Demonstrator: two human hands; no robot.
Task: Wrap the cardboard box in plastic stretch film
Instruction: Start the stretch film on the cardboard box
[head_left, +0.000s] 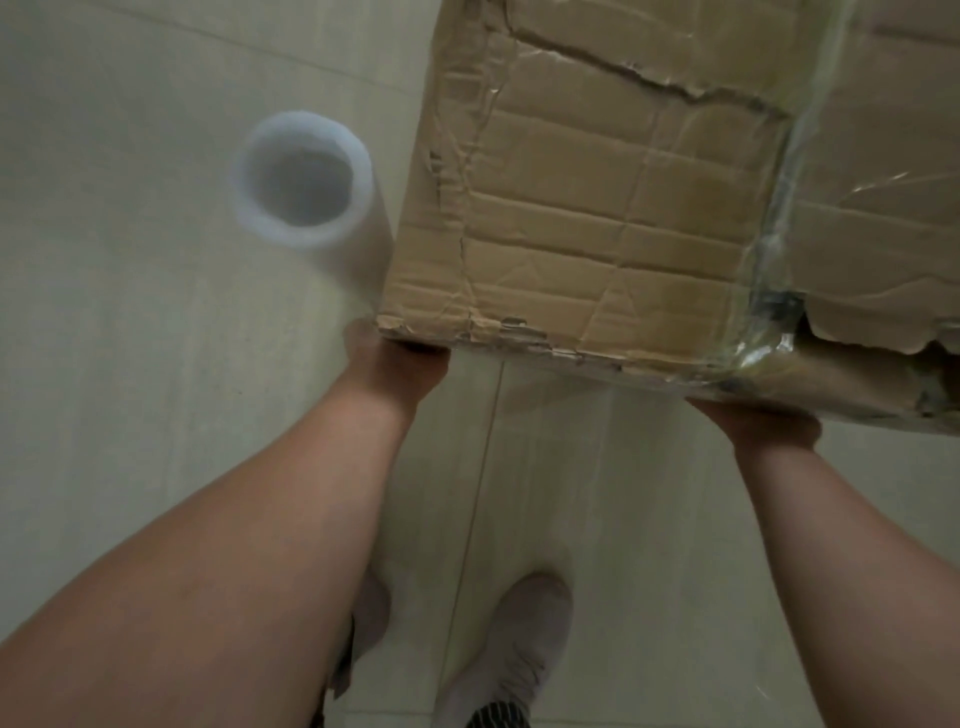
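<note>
A worn, creased cardboard box (597, 208) fills the upper right of the head view, its near edge torn. Clear stretch film (779, 218) clings to its right part and wrinkles over the near right corner. My left hand (395, 358) grips the box's near left bottom corner, fingers hidden under it. My right hand (758, 421) holds the box from below near the right corner, fingers also hidden. A white roll of stretch film (306, 182) stands upright on the floor just left of the box.
Pale tiled floor (130, 338) lies all around. My two feet in light shoes (514, 654) stand below the box, between my forearms.
</note>
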